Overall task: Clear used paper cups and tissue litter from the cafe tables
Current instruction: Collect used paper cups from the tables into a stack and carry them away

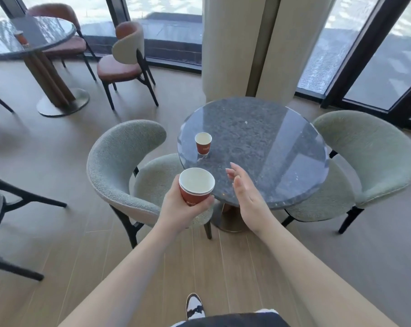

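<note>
We stand by a small round table (258,128) with a dark, shiny stone top. Our left hand (181,208) holds a red paper cup (196,188) with a white inside. Our fingers and thumb curl around its side, near the bottom, and the open top faces up at us. It looks like two cups, one tucked inside the other, because we see two white rims. We hold this cup in the air, just at the near edge of the table.

Our right hand (244,192) holds nothing. Its fingers are straight and a little spread, with the palm turned toward the left. It hangs over the near edge of the table, close beside the cup in our left hand but not touching it.

A second red cup (203,143) stands upright on the table, on the left part of the top. It is a bit past both hands. The fingertips (231,172) of our right hand point toward it, but there is a gap between them and the cup.

Two soft green chairs sit by the table, one on the left (119,161) and one on the right (374,156).

Far off at the top left is another round table (46,36). A small red cup (22,38) stands on it, too blurry to see well. Two brown chairs stand by it.
</note>
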A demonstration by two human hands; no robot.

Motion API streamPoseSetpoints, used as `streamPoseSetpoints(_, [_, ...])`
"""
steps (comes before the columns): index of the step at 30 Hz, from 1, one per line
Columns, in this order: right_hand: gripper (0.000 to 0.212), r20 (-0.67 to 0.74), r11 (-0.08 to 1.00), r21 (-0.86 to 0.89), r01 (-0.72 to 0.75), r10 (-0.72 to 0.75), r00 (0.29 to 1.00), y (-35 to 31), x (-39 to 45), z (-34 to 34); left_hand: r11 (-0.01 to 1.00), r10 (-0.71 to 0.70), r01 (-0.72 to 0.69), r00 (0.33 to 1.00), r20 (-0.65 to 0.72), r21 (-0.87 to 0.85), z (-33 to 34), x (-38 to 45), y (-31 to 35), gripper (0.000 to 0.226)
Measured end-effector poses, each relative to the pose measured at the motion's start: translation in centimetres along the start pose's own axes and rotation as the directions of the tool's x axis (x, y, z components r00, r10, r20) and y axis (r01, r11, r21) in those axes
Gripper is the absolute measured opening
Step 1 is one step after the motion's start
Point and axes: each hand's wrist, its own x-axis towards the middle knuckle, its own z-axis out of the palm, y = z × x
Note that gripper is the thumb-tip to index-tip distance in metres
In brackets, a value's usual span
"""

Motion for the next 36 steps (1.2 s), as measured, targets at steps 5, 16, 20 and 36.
streamPoseSetpoints(5, [0.085,0.007,1.000,0.005,-0.001,0.001,1.000,0.1,5.8,-0.4,1.000,-0.001,0.001,1.000,0.003,0.019,-0.1,5.3,-0.5,0.062])
streamPoseSetpoints(16, [0.040,0.068,0.999,-0.014,-0.033,0.034,0.997,4.6,21.0,-2.3,0.995,-0.088,0.092,0.993,-0.083,0.047,1.8,14.7,-1.3,0.061])
streamPoseSetpoints(20, [0.041,0.143,0.996,-0.085,-0.009,0.021,0.989,6.0,26.7,-2.1,0.989,-0.128,0.135,0.983,-0.129,0.052,3.4,17.5,-1.4,0.063])
streamPoseSetpoints(36, [0.104,0.421,0.679,-0.710,0.186,0.197,0.885,13.6,38.9,0.9,0.973,-0.167,0.206,0.941,-0.294,0.107,4.1,22.4,-2.2,0.063])
